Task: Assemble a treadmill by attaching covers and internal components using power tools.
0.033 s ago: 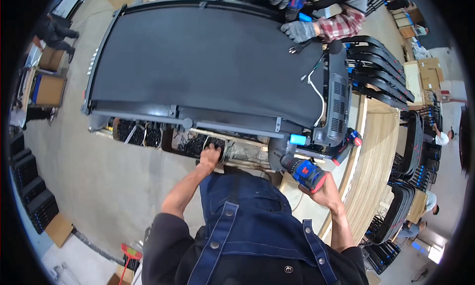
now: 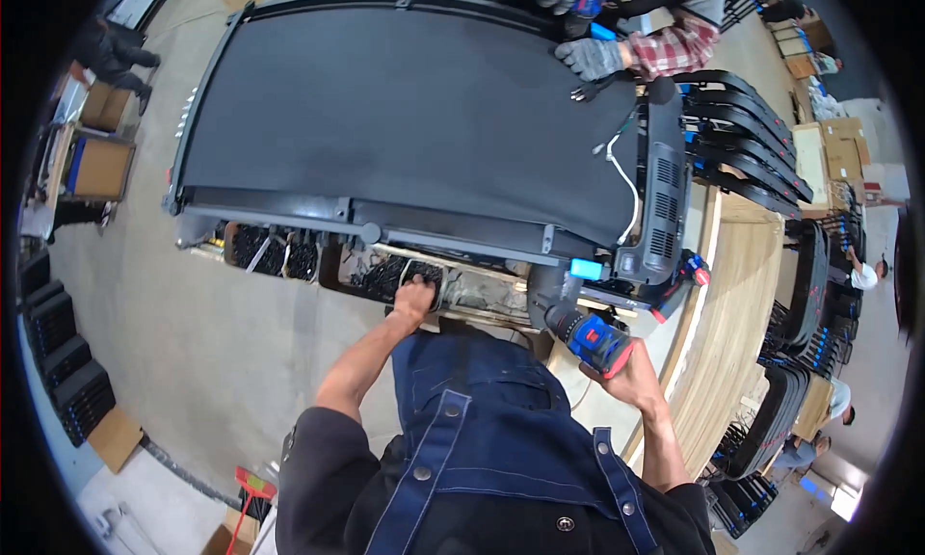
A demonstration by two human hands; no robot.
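My right hand is wrapped round the grip of a blue, black and red cordless drill, its nose toward the near edge of a treadmill deck. My left hand reaches down into a bin of small black parts below the deck's near rail. Its fingers curl in among the parts, and their tips are hidden. What they hold, if anything, I cannot make out. A white cable lies loose on the right end of the black belt.
Across the deck, a co-worker's gloved hand rests on the belt; their other hand is by another drill. Curved black parts are stacked at right above a wooden surface. Another bin of black parts is at left.
The whole view has shifted slightly. My left hand's fingers look more curled in the bin. My right hand keeps the drill in nearly the same place.
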